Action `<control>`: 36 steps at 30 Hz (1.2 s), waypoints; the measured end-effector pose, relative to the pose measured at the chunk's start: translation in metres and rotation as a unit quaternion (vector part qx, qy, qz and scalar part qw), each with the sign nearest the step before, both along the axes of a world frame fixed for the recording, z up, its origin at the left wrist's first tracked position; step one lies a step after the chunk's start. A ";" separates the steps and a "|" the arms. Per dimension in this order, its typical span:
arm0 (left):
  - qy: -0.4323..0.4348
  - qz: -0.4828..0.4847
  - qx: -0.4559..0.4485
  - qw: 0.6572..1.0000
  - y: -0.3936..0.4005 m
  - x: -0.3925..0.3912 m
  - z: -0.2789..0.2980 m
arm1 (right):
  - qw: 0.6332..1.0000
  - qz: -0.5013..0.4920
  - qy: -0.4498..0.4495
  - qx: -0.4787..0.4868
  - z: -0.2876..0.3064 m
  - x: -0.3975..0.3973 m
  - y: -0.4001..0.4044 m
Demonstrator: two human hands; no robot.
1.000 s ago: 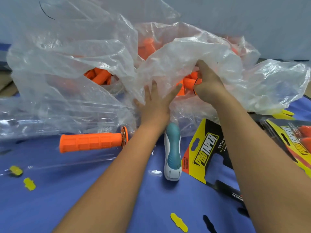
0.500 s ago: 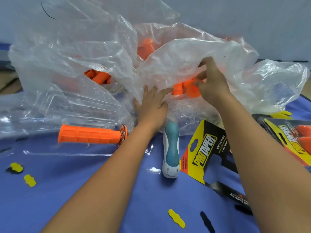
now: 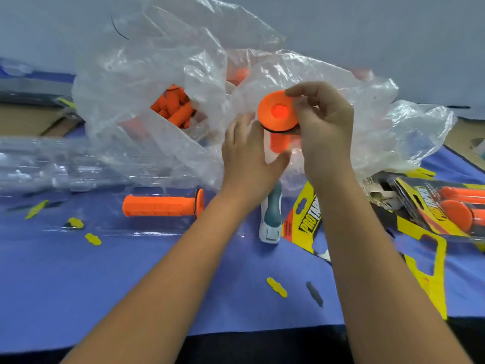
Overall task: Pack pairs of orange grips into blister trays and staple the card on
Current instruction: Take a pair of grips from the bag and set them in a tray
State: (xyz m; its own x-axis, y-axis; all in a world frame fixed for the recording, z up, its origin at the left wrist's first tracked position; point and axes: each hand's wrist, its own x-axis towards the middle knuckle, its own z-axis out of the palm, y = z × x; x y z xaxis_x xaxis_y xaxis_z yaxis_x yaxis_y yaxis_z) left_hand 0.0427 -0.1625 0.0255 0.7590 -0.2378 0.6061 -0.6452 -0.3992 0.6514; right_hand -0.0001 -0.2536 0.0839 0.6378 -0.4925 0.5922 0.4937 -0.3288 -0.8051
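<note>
My right hand (image 3: pixel 324 132) grips an orange grip (image 3: pixel 278 112) by its flanged end, which faces me, just in front of the clear plastic bag (image 3: pixel 168 61) holding several more orange grips (image 3: pixel 175 109). With straight fingers, my left hand (image 3: pixel 249 158) presses on the bag below the held grip. Another orange grip (image 3: pixel 160 205) lies in a clear blister tray (image 3: pixel 86 227) on the blue table. A white and teal stapler (image 3: pixel 270 219) lies beneath my left wrist. A yellow and black card (image 3: pixel 307 219) sits beside it.
A packed blister with orange grips (image 3: pixel 456 208) lies at the right edge on more cards. A stack of clear trays (image 3: pixel 34 164) sits at the left. Small yellow and black card cut-outs (image 3: pixel 277 287) litter the blue table (image 3: pixel 78 285).
My right hand has pulled an orange grip out of the bag and raised it, turning its flanged end toward me. My left hand stays pressed on the bag.
</note>
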 end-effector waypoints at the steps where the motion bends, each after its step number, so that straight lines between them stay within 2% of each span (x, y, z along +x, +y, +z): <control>1: 0.036 -0.048 -0.103 0.993 0.009 -0.008 0.006 | 0.999 0.036 -0.009 0.020 -0.001 -0.005 0.012; 2: 0.071 -0.083 -0.184 0.977 0.018 -0.014 0.008 | 0.998 0.063 -0.012 0.030 -0.002 -0.009 0.025; 3: 0.087 -0.093 -0.223 0.966 0.029 -0.018 0.010 | 0.997 0.077 -0.009 0.023 -0.004 -0.012 0.038; 6: 0.076 -0.067 -0.221 0.970 0.065 -0.020 0.006 | 0.992 0.066 -0.010 -0.109 -0.014 -0.020 0.069; 8: 0.090 -0.098 -0.253 0.958 0.088 -0.017 0.000 | 0.974 0.068 -0.020 -0.215 -0.019 -0.020 0.082; 10: 0.093 -0.110 -0.256 0.956 0.109 -0.014 -0.007 | 0.958 0.063 -0.020 -0.281 -0.023 -0.016 0.092; 11: 0.084 -0.085 -0.234 0.965 0.117 -0.014 -0.009 | 0.955 0.051 -0.023 -0.293 -0.025 -0.014 0.097; 13: 0.069 -0.034 -0.201 0.977 0.131 -0.012 -0.011 | 0.959 0.028 -0.045 -0.280 -0.031 -0.010 0.107; 16: 0.075 0.007 -0.231 0.970 0.146 -0.007 -0.015 | 0.966 0.005 -0.086 -0.243 -0.047 -0.006 0.121; 21: 0.103 0.024 -0.279 0.955 0.153 -0.004 -0.024 | 0.987 0.015 -0.045 -0.153 -0.078 -0.006 0.128; 23: 0.110 0.028 -0.312 0.943 0.156 -0.002 -0.025 | 0.985 0.010 -0.033 -0.170 -0.088 -0.008 0.123; 29: 0.141 -0.058 -0.368 0.917 0.152 -0.007 -0.028 | 0.969 0.000 0.063 -0.240 -0.100 -0.005 0.108; 33: 0.140 -0.108 -0.332 0.927 0.143 -0.012 -0.031 | 0.956 -0.045 0.078 -0.279 -0.106 0.001 0.101; 36: 0.146 -0.106 -0.284 0.942 0.153 -0.012 -0.032 | 0.963 -0.061 0.104 -0.241 -0.110 0.005 0.099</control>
State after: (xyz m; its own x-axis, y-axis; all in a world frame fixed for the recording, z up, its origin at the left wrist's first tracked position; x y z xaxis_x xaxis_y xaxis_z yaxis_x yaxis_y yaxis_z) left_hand 0.0308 -0.0097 -0.0064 0.8851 -0.1040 0.4536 -0.4310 0.1845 0.8833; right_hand 0.0049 -0.1547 -0.0265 0.7218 -0.2712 0.6368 0.2728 -0.7341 -0.6218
